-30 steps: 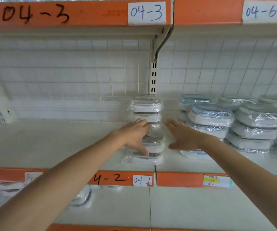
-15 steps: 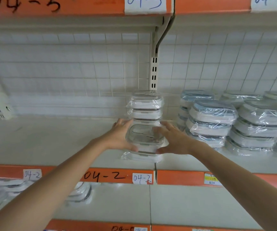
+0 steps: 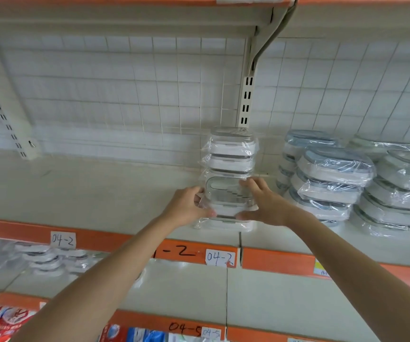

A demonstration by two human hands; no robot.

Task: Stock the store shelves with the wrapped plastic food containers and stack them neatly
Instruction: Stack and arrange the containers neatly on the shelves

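Because both hands are clamped on the same wrapped container (image 3: 228, 193), one per short side, I read this as a squaring-up grip rather than a carry: the left hand (image 3: 186, 206) curls its fingers round the 9 o'clock edge with the thumb near the front corner, and the right hand (image 3: 264, 203) mirrors it at 3 o'clock, fingers over the far corner and thumb under the front. That symmetry lets me steer the box without twisting it. It sits on top of another wrapped container (image 3: 223, 224) lying flat on the shelf (image 3: 100, 193), near the front lip, so I judge a second, front stack is being started. At 12 o'clock from my grip stands the back stack (image 3: 231, 154), grey-lidded boxes piled against the wire grid wall beside the slotted upright (image 3: 246, 102); keeping the new pile directly in front makes a tidy column. Whether the held box already rests fully on the one below or hovers just above it, I cannot tell, since my hands and the loose film hide the seam. At 3 o'clock, well apart, are the blue-lidded stacks (image 3: 332, 178), kept as a separate group. Slippery film is the risk here: I would ease off both sides together so nothing skates sideways.
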